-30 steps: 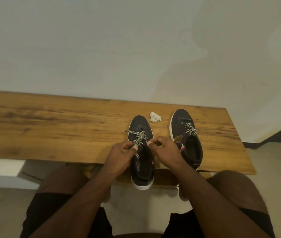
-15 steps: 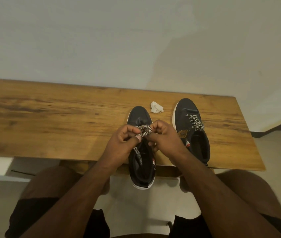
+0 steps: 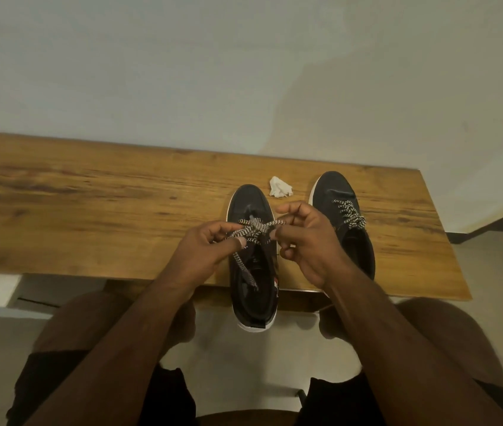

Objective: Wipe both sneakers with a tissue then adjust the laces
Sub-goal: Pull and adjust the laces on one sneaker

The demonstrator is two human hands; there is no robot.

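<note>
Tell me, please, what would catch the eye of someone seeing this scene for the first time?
Both hands meet mid-frame: the left hand and right hand pinch the black-and-white laces of the left sneaker, whose heel hangs over the near edge of the wooden bench. The right sneaker stands beside it with its laces bunched, and a crumpled white tissue lies between the two toes.

Black sneakers (image 3: 253, 272), crumpled tissue (image 3: 280, 187) between toes
</note>
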